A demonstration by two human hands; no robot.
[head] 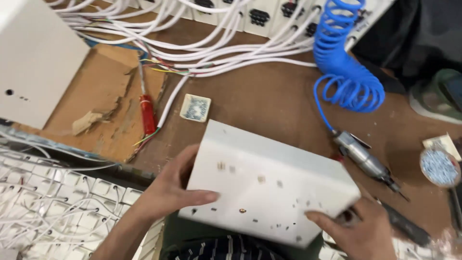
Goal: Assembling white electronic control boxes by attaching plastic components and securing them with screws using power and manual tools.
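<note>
One view only, from the head, looking steeply down and close over the brown workbench (269, 101). The white box (269, 185) fills the lower middle, with both wrists entering from the bottom edge. White cables (211, 53) run along the far top edge.

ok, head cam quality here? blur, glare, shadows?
Head view: soft overall, slight motion blur on the white box and both hands, left, right; no harsh glare, though white surfaces lose detail; soft shadow beside the blue coiled hose; wires curve at the edges.

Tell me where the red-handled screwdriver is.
The red-handled screwdriver lies on the bench upper left in the head view, beside the white cable, left of the small patterned tile.
</note>
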